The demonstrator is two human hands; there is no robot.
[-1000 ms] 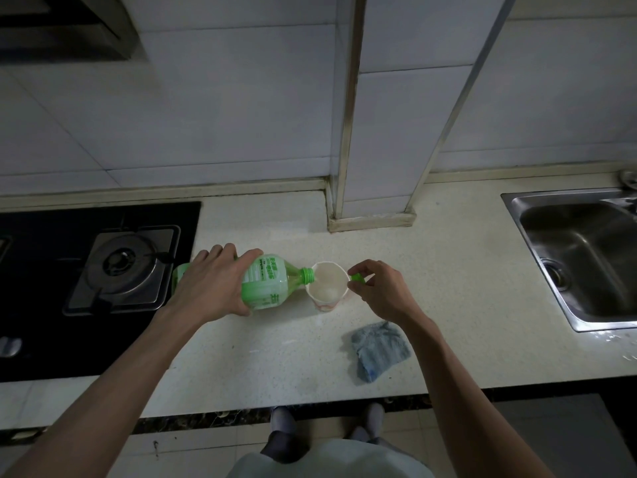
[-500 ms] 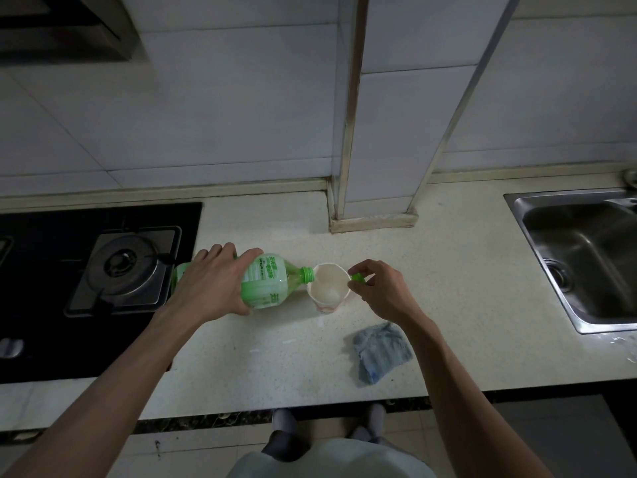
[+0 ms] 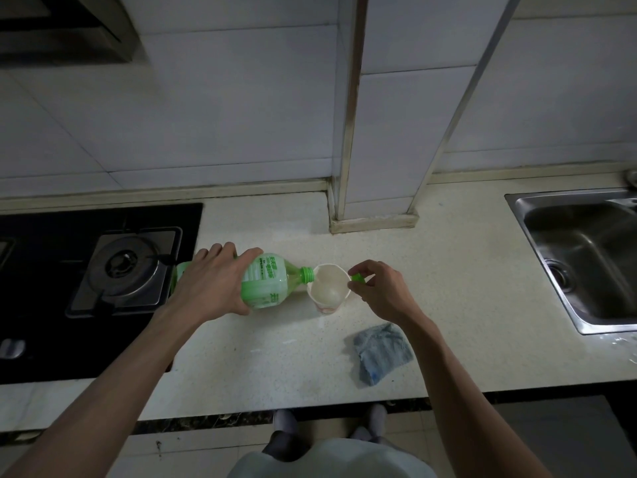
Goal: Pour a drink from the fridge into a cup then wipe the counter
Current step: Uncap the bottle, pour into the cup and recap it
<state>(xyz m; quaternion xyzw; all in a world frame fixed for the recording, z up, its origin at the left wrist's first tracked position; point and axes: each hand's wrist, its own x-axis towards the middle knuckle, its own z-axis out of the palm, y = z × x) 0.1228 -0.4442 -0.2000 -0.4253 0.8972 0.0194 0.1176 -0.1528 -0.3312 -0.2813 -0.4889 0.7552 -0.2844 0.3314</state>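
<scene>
Green plastic bottle point(image 3: 265, 286), tipped near level above the counter point(image 3: 275, 357), open neck at the rim of the paper cup point(image 3: 327, 288): likely part full, moderate weight, thin walls that give under squeeze; left hand point(image 3: 210, 284) wraps its labelled belly from above, fingers and thumb curled round. Paper cup looks light, soft-walled, easily tipped; stands on the counter between the hands. Right hand point(image 3: 382, 291) pinches the small green cap point(image 3: 357, 278) at thumb and fingertips, just beside the cup rim

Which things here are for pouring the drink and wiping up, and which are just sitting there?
For the job: green bottle in the left hand, paper cup, green cap in the right hand, blue cloth, counter.
Just lying about: gas stove, sink.
</scene>
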